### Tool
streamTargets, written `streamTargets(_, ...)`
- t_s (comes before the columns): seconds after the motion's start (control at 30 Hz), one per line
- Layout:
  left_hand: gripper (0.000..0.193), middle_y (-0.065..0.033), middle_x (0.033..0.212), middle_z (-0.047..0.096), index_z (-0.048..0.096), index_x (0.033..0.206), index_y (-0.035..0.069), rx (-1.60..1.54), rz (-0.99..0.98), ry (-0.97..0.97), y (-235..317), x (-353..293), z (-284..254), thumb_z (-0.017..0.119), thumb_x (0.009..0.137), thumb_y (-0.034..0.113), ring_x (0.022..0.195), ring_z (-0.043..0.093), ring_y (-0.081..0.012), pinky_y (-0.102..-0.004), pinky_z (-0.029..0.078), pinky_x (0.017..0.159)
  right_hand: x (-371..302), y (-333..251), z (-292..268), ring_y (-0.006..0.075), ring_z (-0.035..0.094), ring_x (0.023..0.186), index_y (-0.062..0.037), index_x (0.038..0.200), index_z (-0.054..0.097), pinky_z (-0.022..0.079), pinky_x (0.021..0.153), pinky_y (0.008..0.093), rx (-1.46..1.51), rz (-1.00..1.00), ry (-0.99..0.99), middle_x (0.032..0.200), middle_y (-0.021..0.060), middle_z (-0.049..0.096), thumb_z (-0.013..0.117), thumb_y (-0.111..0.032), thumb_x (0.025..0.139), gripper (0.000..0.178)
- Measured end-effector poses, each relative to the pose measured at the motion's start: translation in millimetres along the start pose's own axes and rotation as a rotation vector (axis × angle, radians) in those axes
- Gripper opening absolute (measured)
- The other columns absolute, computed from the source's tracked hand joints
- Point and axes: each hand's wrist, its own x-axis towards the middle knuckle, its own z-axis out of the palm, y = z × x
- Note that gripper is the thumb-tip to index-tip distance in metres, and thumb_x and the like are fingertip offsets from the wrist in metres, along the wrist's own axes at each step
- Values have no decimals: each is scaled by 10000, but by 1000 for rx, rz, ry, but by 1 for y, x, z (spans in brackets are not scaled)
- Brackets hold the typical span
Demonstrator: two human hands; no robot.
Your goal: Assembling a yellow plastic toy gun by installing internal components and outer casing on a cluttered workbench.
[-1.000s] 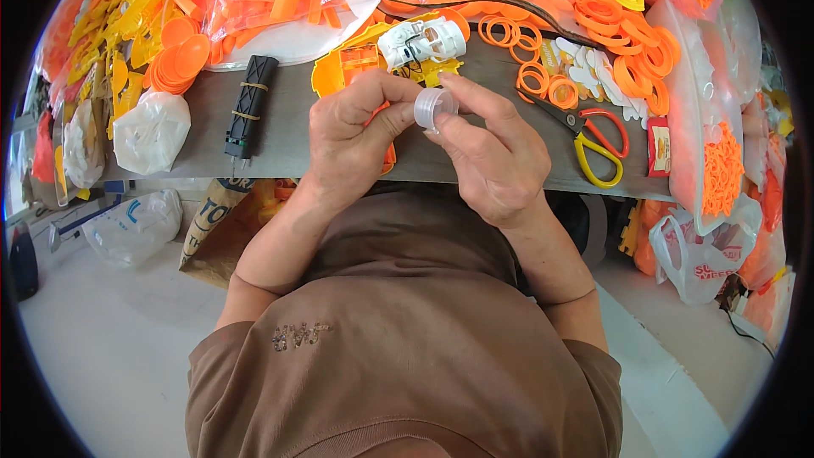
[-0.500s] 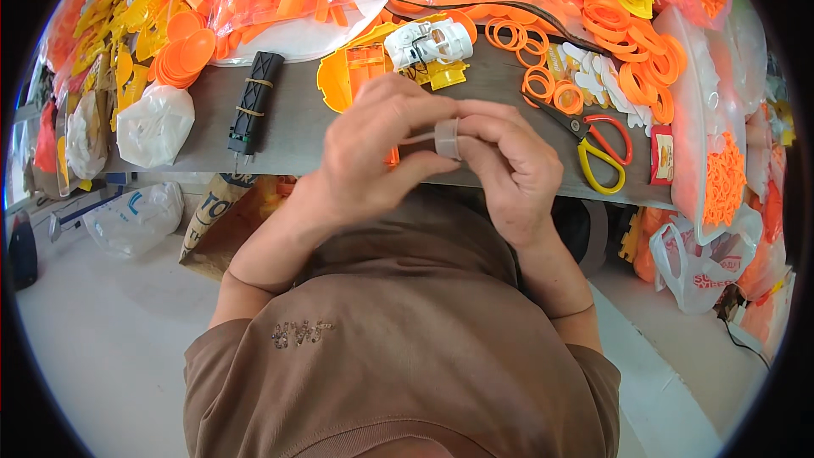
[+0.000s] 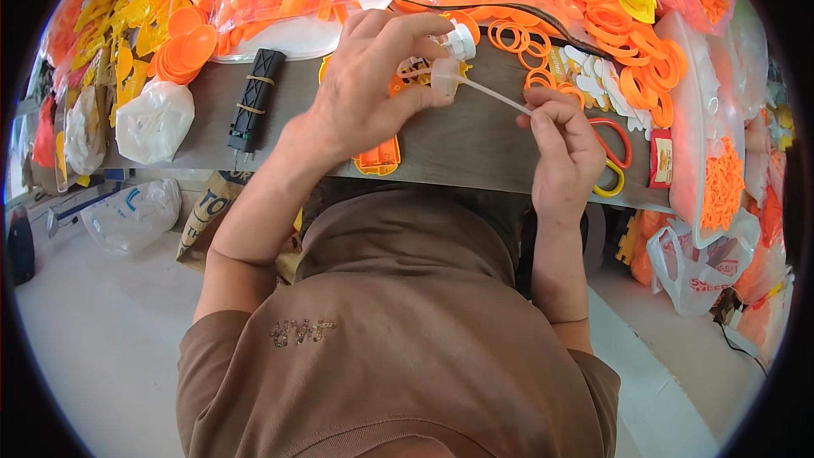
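My left hand (image 3: 356, 89) is raised over the table, its thumb and fingers closed on a small translucent roll of what looks like clear tape (image 3: 446, 74). From the roll a thin clear strip (image 3: 498, 96) runs to the right, pulled straight. The strip's far end is pinched between the thumb and fingers of my right hand (image 3: 566, 148). Behind my left hand, partly covered, lies a white toy mechanism (image 3: 462, 42) with yellow parts. Below that hand an orange plastic part (image 3: 379, 158) rests at the table's front edge.
Scissors (image 3: 616, 140) with red and yellow handles lie beside my right hand. Left of my left hand is a black part with rubber bands (image 3: 255, 102). Orange rings (image 3: 513, 38), white pieces (image 3: 604, 80) and orange discs (image 3: 186, 51) crowd the back. A clear bin (image 3: 691, 119) stands right.
My hands were close together around the translucent roll. My right hand has moved right and down, drawing out the strip, while the left has shifted slightly up, uncovering the orange part.
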Motion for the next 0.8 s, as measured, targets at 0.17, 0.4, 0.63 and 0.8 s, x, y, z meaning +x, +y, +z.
streamTargets(0.17,577,5,955,684,525,1197,74,-25,-65,-70,-5,0,-1,750,665,100,881,531,-227,-355,392,865,13,-1,-6,159,587,813,23,988,582,501,673,284,272,38,-55,1034,153,612,471,-133,950,196)
streamTargets(0.4,457,-10,890,666,612,1099,68,-88,-52,-114,-2,2,-5,755,667,117,866,536,-211,-348,420,828,40,-10,34,63,492,551,1,921,623,398,509,199,58,423,-381,738,24,611,569,-147,919,157)
streamTargets(0.63,299,-30,801,619,658,1019,84,-83,-41,-173,4,2,-14,727,732,136,788,535,-206,-346,426,758,26,-2,48,51,457,537,-8,863,616,367,484,210,-267,-77,-221,698,-26,593,631,-78,873,72)
streamTargets(0.8,251,-26,813,629,653,993,68,-84,28,-195,-2,7,-12,703,750,104,782,545,-217,-334,431,743,22,-1,46,80,534,624,7,910,608,440,572,225,-676,-507,-161,842,17,633,617,-103,894,111)
